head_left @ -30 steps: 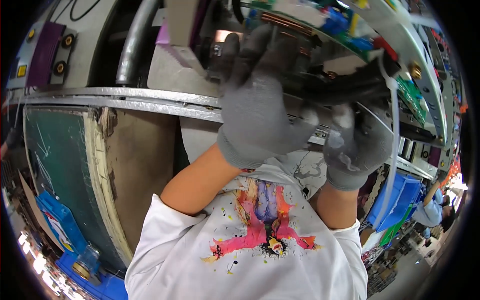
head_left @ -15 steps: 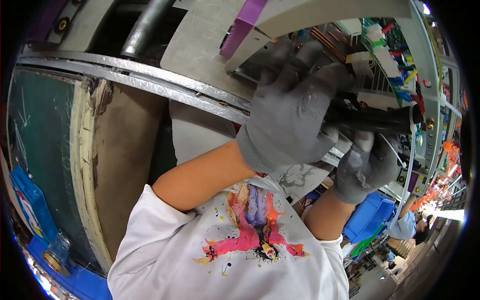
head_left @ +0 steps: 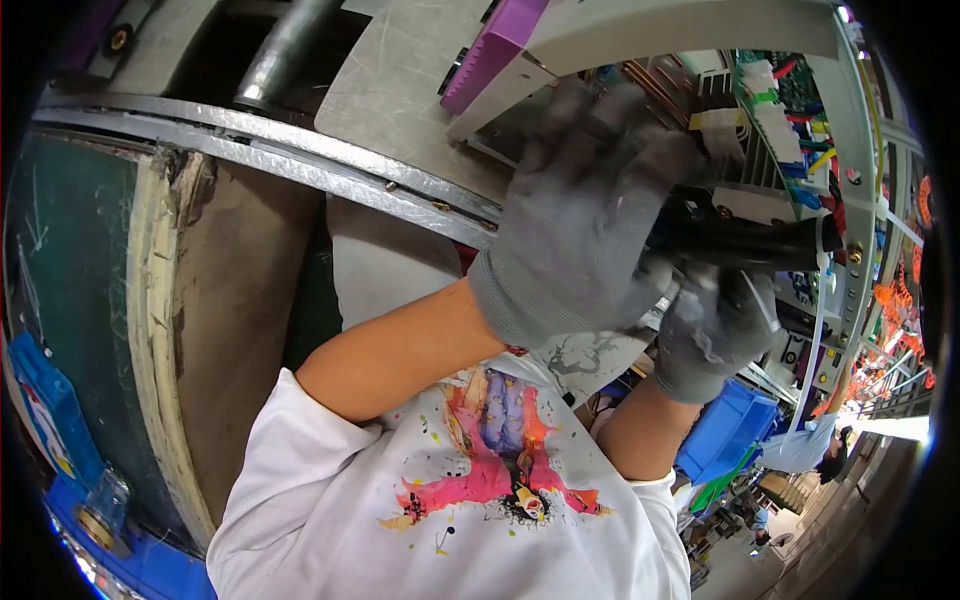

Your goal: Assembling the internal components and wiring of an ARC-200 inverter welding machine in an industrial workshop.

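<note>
Both my hands wear grey knit gloves. My left hand (head_left: 585, 220) reaches into a metal equipment case (head_left: 690, 32), its fingers bent and blurred. Its thumb and forefinger close around the left end of a black cable sleeve (head_left: 770, 247). Under that sleeve, my right hand (head_left: 715, 330) has its fingers curled up; its fingertips are partly hidden, and what they pinch cannot be made out. A white cable tie (head_left: 822, 300) circles the sleeve's right end, its long tail hanging down. Another thin white strip (head_left: 762, 302) lies against my right hand.
Inside the case are copper-coloured rods (head_left: 655, 92), a finned grey part (head_left: 765, 165) and a green circuit board (head_left: 772, 90) with coloured wires. A purple part (head_left: 490, 55) sits at the case's corner. A metal rail (head_left: 300, 165) runs along the bench edge. Blue bins (head_left: 730, 430) stand lower right.
My right hand has shifted a little left under the sleeve, and its fingers have drawn in. My left hand stays nearly in place. The whole view has turned slightly.
</note>
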Available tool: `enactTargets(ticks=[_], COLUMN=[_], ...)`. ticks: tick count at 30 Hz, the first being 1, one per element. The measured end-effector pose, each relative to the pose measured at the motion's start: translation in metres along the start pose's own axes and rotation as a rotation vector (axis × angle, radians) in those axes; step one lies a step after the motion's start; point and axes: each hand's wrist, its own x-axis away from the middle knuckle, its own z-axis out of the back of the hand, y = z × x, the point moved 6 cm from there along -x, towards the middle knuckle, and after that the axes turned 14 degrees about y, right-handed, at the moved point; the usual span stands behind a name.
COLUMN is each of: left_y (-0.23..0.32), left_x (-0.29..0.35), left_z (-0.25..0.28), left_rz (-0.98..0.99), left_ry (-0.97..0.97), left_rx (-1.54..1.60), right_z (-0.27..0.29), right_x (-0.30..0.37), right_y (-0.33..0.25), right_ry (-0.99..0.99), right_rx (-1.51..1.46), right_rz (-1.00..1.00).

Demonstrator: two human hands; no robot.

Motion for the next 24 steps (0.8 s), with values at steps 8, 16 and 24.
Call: enactTargets(ticks=[8, 16, 24], left_y=[-0.029, -0.044, -0.041], left_x=[0.042, 0.041, 0.039], left_z=[0.010, -0.030, -0.002], left_rz=[0.617, 0.800, 0.654], left_ry=[-0.251, -0.376, -0.333], left_rx=[0.211, 0.461, 0.042], right_z=[-0.002, -0.014, -0.007], right_x=[0.005, 0.000, 0.026], right_y=[-0.001, -0.023, 0.000], right_ry=[-0.009, -0.082, 0.293], right_rx=[0.110, 0.062, -0.366], right_rz=[0.288, 0.420, 0.051])
